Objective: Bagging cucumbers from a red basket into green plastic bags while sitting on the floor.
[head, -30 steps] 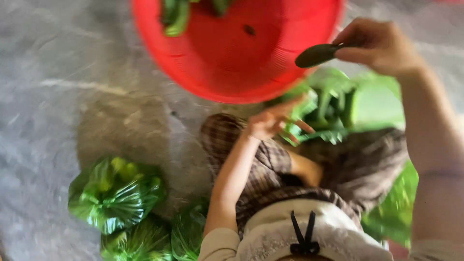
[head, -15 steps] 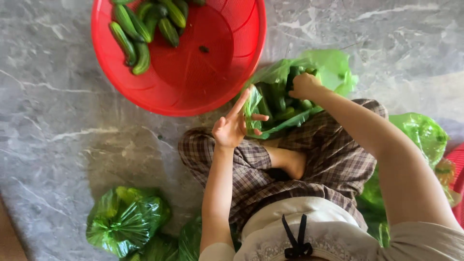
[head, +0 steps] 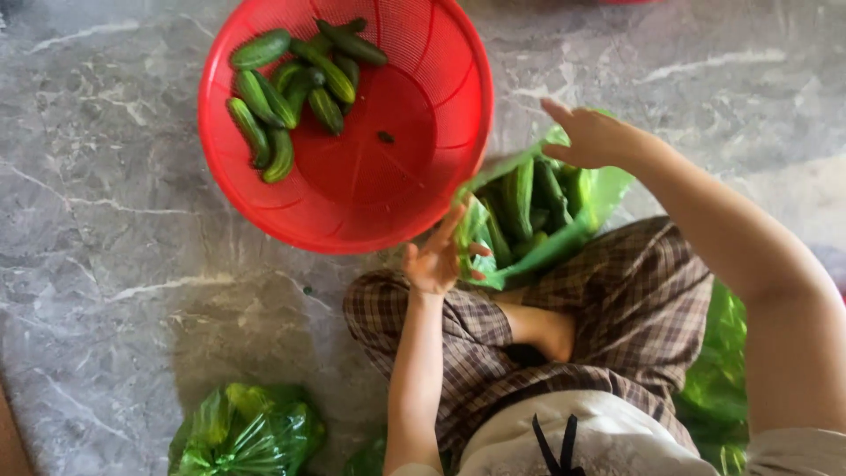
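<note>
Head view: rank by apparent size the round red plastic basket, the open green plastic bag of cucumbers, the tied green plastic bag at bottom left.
1. Round red plastic basket, clearly largest.
2. Open green plastic bag of cucumbers.
3. Tied green plastic bag.
The two bags look close, and both are partly hidden or cut off, so their order is unsure.

One red mesh basket [head: 441, 115] | about ten cucumbers [head: 300, 84] inside it | one open green bag [head: 599, 198] holding more cucumbers, number unclear | one knotted green bag [head: 247, 432] | two bare hands
</note>
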